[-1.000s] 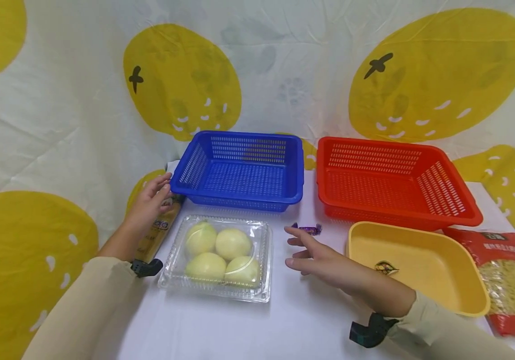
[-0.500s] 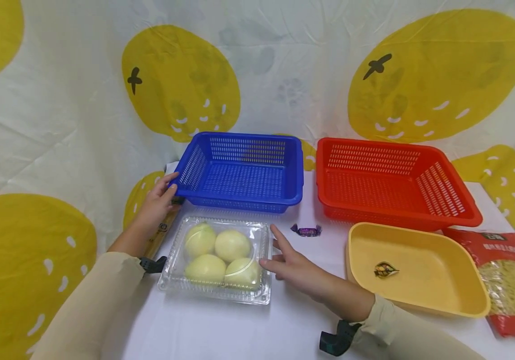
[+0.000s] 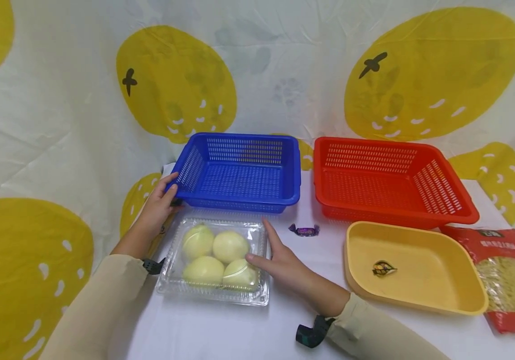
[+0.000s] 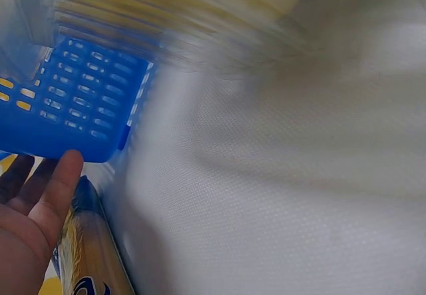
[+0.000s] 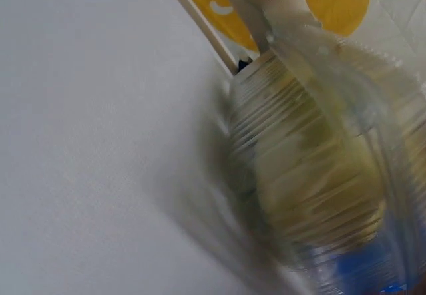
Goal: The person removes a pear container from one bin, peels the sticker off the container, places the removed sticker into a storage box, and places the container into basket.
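Note:
In the head view, my right hand [image 3: 284,267] lies at the right side of a clear plastic clamshell box [image 3: 174,270]. The thumb is over its lid and the fingers run straight along its side. Several pale yellow-green round items [image 3: 230,245] show inside the closed box. My left hand [image 3: 155,207] touches the left front corner of a blue slotted basket [image 3: 244,180], fingers extended at the rim. The left wrist view shows the thumb [image 4: 63,182] right at the basket's [image 4: 80,102] edge. In the right wrist view the box [image 5: 313,175] is blurred, with the hand mostly hidden.
A red basket [image 3: 370,192] stands right of the blue one. In front of it, a yellow tub [image 3: 424,275] holds a small wrapped piece [image 3: 383,268]. A purple wrapped candy [image 3: 304,230] and a red pasta bag [image 3: 507,280] lie nearby. A long pack [image 4: 93,248] lies below the left hand.
My right hand has moved left from the middle of the table to the box's right side. My left hand has shifted slightly onto the blue basket's corner. The baskets and box stay put.

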The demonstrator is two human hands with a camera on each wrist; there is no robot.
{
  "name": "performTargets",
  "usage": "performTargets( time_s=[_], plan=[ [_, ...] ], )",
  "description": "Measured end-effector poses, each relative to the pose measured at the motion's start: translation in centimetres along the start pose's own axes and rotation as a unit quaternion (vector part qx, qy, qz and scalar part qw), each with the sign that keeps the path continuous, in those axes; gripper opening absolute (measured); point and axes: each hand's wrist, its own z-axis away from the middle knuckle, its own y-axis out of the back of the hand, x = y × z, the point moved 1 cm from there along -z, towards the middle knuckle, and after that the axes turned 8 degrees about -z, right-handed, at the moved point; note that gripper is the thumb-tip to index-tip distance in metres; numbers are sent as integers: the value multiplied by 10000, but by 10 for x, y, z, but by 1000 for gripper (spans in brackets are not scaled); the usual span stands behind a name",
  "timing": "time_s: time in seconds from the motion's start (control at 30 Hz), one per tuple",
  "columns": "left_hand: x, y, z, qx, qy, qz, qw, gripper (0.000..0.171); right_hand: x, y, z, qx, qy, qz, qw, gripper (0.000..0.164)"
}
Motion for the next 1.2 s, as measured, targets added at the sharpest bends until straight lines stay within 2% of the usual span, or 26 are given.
performTargets(
  time_s=[0.13,0.37,0.57,0.77,1.0,1.2],
  plan=[
    [-2,0,0,-70,-68,-33,9999,57,6,-1,-4,19,-10,-36,10000,106],
    [-1,3,2,-99,-66,-6,9999,58,8,-5,-6,47,82,-450,9989,104],
    [-1,2,3,-142,-74,59,9999,58,6,-4,-1,76,67,-870,9962,104],
    [-2,2,0,-182,-171,297,9992,57,-5,1,9,-148,-13,-1177,9929,106],
    [-2,3,-1,-185,-65,184,9996,57,-20,7,19,-340,-395,-1475,9877,104],
    [0,1,0,-146,-17,196,9997,57,-27,15,23,-140,-721,-1608,9842,96]
  ],
)
